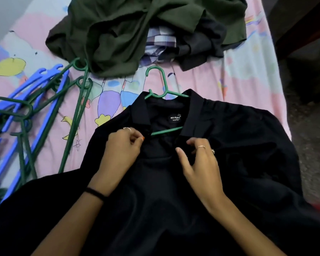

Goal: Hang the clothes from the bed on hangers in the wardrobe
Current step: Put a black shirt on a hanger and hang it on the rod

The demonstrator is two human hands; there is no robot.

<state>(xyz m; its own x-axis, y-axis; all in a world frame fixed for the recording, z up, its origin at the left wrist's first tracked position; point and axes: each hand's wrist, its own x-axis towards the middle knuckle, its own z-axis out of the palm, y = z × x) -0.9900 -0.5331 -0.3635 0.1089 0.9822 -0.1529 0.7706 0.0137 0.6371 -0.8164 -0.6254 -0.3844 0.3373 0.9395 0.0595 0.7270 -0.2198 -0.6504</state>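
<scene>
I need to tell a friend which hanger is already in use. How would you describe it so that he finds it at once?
Start at the black shirt spread on the pink bed sheet, nearest the person. A green hanger sits inside its collar, hook pointing toward the clothes pile. Unlike the loose green and blue hangers heaped further left, it is the only one with a garment on it.

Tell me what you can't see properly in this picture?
Head view only:
- Green hanger: its shoulders are hidden inside the black shirt.
- Checked cloth: mostly buried under the dark green garment.
- Label: lower lines too small to read.
- Spare hangers: cut off by the left edge.
- Wardrobe: not in view.
</scene>
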